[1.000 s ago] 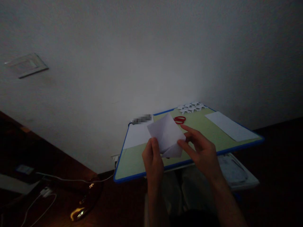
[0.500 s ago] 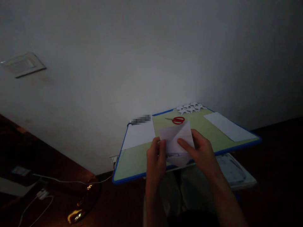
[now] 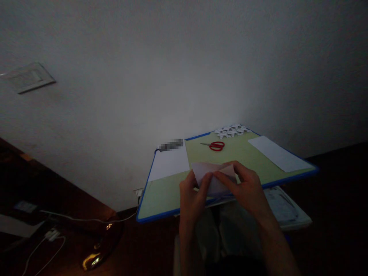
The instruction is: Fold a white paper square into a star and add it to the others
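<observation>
A folded white sheet of paper is held between both hands above the table's near edge. My left hand grips its left side, thumb pressed on the face. On the right side, my right hand pinches it, with the thumb meeting the left thumb near the middle. The fingers behind the paper are partly hidden. Beyond the paper, red-handled scissors lie on the table, blades pointing left. Several folded white paper pieces sit in rows at the far edge.
The green tabletop has a blue rim and stands against a wall. White sheets lie on it at left and right. A blurred-out dark item rests on the left sheet. A white power cable runs at lower left.
The paper's upper part has come down toward me, so it looks shorter. My left thumb has moved right to meet the right thumb. The scissors now show fully.
</observation>
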Available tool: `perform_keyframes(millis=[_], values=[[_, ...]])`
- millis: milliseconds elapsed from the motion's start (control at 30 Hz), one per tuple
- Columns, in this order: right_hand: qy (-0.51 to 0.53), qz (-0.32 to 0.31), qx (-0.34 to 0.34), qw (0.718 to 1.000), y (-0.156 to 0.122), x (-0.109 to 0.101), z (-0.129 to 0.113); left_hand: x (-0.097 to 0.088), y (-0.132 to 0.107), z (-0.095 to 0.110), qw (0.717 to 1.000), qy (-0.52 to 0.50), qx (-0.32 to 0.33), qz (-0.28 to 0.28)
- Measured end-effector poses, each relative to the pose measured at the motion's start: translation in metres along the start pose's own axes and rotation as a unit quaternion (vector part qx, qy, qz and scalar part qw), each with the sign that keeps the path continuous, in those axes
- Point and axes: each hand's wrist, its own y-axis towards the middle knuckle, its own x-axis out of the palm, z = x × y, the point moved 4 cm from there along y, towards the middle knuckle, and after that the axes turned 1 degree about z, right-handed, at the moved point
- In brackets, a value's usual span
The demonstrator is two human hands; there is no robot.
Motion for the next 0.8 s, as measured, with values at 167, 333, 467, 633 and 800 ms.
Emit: perform_keyframes(millis=[167,333,467,633,800], values=[[-0.025,-0.007,-0.112,0.993,-0.002,-0.001,-0.014,0.005,0.001,-0.002,0.998,-0.036,-0.033,0.035],[-0.003,-0.031,-0.126,0.992,-0.003,0.0,-0.017,0.005,-0.002,0.0,0.99,-0.125,-0.041,0.045],[0.002,0.069,-0.065,0.995,-0.001,-0.008,-0.011,0.003,-0.006,0.001,0.978,-0.19,-0.033,-0.076],[-0.002,0.103,-0.047,0.994,0.0,-0.01,-0.005,0.011,-0.005,-0.003,0.977,-0.174,-0.049,-0.115],[0.009,0.002,-0.127,0.992,-0.004,-0.003,-0.008,0.016,0.001,-0.003,0.984,-0.172,-0.044,0.0]])
